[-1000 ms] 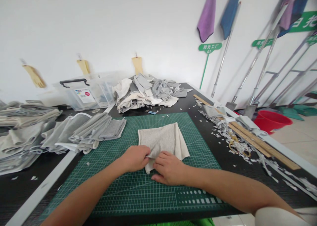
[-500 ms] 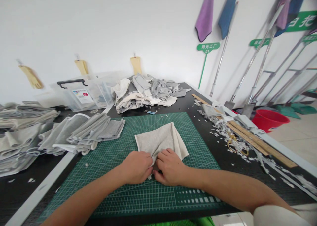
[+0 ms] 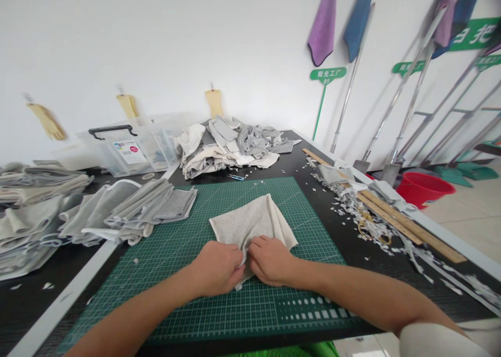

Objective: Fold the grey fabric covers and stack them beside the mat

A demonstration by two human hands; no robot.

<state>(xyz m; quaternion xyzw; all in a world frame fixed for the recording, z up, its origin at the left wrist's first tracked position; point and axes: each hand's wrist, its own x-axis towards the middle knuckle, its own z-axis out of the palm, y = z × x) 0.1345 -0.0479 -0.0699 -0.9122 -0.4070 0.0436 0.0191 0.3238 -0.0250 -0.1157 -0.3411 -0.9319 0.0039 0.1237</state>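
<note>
Left hand point(image 3: 217, 268) and right hand point(image 3: 271, 261) both grip folded grey knit cloth point(image 3: 250, 222), on green cutting mat point(image 3: 250, 315) near front edge of surface point(image 3: 364, 278)

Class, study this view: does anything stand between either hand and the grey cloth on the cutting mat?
Nothing visible does. The left hand and the right hand are both directly on the grey cloth, at its near edge, with no object between them and it. The cloth lies on the cutting mat.

My left hand point(image 3: 216, 268) and right hand point(image 3: 271, 261) gather a folded grey cloth point(image 3: 250, 222). It lies on a green cutting mat point(image 3: 250, 315).
</note>
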